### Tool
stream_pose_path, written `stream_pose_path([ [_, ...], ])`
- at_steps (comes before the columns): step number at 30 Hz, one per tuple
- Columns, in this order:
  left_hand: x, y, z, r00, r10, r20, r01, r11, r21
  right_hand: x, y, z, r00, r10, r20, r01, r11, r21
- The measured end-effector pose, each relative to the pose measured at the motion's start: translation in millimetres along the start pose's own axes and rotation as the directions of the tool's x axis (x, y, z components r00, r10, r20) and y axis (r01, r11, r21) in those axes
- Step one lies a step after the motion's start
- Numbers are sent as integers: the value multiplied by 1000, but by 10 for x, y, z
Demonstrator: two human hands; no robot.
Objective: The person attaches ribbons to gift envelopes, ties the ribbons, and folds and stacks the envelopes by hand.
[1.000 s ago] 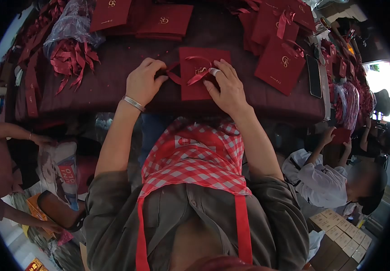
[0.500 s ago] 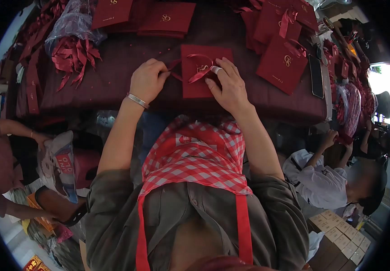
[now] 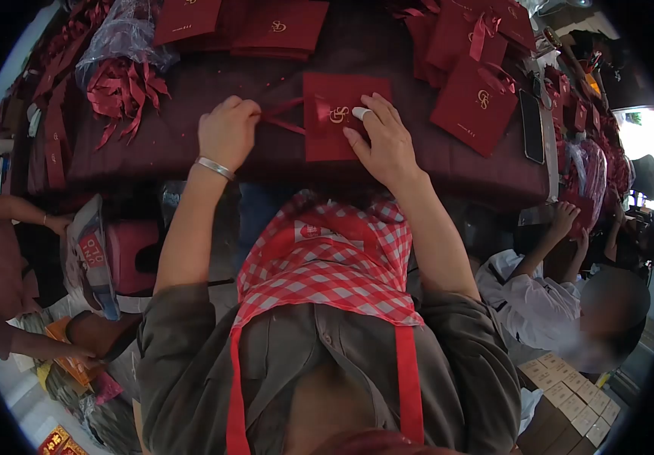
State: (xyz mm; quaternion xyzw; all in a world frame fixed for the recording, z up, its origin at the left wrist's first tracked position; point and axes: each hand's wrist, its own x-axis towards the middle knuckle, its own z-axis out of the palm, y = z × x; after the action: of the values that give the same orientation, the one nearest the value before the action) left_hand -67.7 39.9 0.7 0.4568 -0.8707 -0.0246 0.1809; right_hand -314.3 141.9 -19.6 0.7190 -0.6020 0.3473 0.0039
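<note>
A dark red paper gift bag point(image 3: 325, 140) with gold lettering lies flat on the cloth-covered table in front of me. From its left side, a red ribbon point(image 3: 285, 112) stretches to my left hand point(image 3: 228, 134), whose fingers pinch the end. My right hand point(image 3: 384, 140) rests on the bag's right part with fingers laid out and the thumb apart. One of its fingers has a white wrapping point(image 3: 362, 113). The hand covers part of the bag's right side.
Several finished-looking red bags point(image 3: 475, 106) lie at the right, beside a black phone point(image 3: 531, 127). More bags point(image 3: 280, 29) are stacked at the back. A plastic-wrapped ribbon bundle point(image 3: 124, 91) lies at the left. Other people work at both sides.
My left hand has moved left and slightly down, drawing the ribbon with it. The ribbon loop that lay over the bag's front is gone from there. My right hand has stayed nearly still.
</note>
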Motion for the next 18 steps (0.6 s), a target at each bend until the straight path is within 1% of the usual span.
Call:
stream_pose_path([
  [1, -27, -124, -42, 999, -33, -23, 31, 997, -69, -1, -8, -1, 1000, 7, 8, -7, 1000, 8],
  [2, -47, -152, -28, 999, -35, -27, 33, 997, -66, 9, -18, 2, 1000, 13, 15, -13, 1000, 18],
  [4, -109, -138, -87, 999, -54, 0, 54, 990, -133, -3, -10, 17, 1000, 11, 29, -12, 1000, 19],
  [6, -108, -129, -97, 998, -65, -15, 62, 986, -152, 13, 9, -22, 999, -1, 44, 0, 1000, 15],
  [8, -112, -133, -90, 997, -72, -32, 65, 982, -179, -12, 8, -138, 985, -77, 157, 71, 997, 41],
  [9, -120, -136, -88, 997, -70, -34, 62, 978, -198, -39, 20, -198, 983, -89, 159, 84, 996, 38],
  [11, -133, -157, -98, 995, -80, -55, 66, 974, -215, -76, 15, -317, 937, -159, 312, 176, 984, -26],
  [12, -140, -181, -119, 997, -59, -43, 46, 966, -254, -102, -38, -369, 917, -129, 377, 153, 988, -35],
  [13, -146, -203, -159, 999, -37, -31, 26, 956, -291, -140, -42, -401, 903, -139, 407, 172, 984, -44],
  [14, -146, -232, -239, 998, -44, -51, 28, 958, -286, -177, -36, -431, 888, -147, 436, 189, 981, -53],
  [15, -146, -259, -367, 996, -11, 85, 47, 903, -428, -158, -103, -534, 902, -173, 396, 202, 979, -32],
  [16, -162, -276, -499, 975, 43, 218, 88, 826, -557, -132, -145, -683, 900, -184, 395, 213, 977, -31],
  [17, -186, -273, -666, 976, 36, 213, 91, 826, -556, -101, -172, -865, 910, -256, 326, 261, 965, 31],
  [18, -208, -265, -875, 957, 35, 287, 203, 627, -752, -55, -234, -1020, 914, -319, 250, 306, 948, 91],
])
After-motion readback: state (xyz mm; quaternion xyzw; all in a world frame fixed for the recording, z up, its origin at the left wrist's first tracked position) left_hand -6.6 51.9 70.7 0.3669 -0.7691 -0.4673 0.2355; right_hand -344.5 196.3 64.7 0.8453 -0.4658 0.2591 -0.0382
